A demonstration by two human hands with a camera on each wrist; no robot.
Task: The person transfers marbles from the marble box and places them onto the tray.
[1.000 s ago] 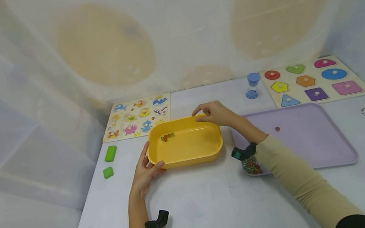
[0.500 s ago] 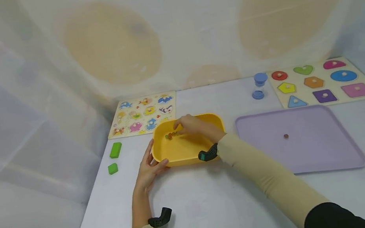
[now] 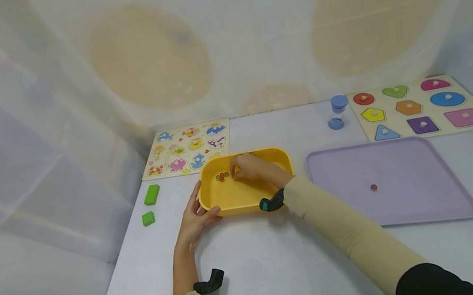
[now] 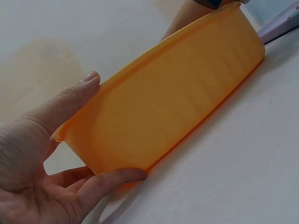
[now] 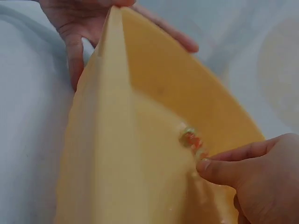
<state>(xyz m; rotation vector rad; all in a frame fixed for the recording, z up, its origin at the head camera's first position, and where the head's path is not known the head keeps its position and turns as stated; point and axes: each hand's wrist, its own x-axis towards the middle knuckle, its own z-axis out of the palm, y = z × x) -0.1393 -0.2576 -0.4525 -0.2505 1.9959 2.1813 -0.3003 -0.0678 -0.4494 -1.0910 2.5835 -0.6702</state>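
Note:
My left hand (image 3: 192,224) grips the left end of a yellow plastic tub (image 4: 163,107), the thumb low on its near wall and a finger along the rim. Inside the tub, a small cluster of translucent green and orange marbles (image 3: 222,176) lies toward the left. Reaching over the near right side, my right hand (image 3: 251,167) has its thumb and index fingertips together just right of the cluster. In the right wrist view those fingertips pinch a small marble (image 5: 201,154), mostly covered by them, beside the other marbles (image 5: 189,138).
To the right, a lilac tray (image 3: 405,157) bears one small brown round piece (image 3: 373,187); the right sleeve covers its near left corner. Behind stand an animal puzzle board (image 3: 190,148), a blue sand timer (image 3: 337,113) and a shape puzzle board (image 3: 385,103). Two green blocks (image 3: 151,195) lie left.
My right hand went from the tub's far rim down into it by the marbles, then shifted slightly right. The right forearm now hides the marbles in the tray's corner. My left hand keeps its grip.

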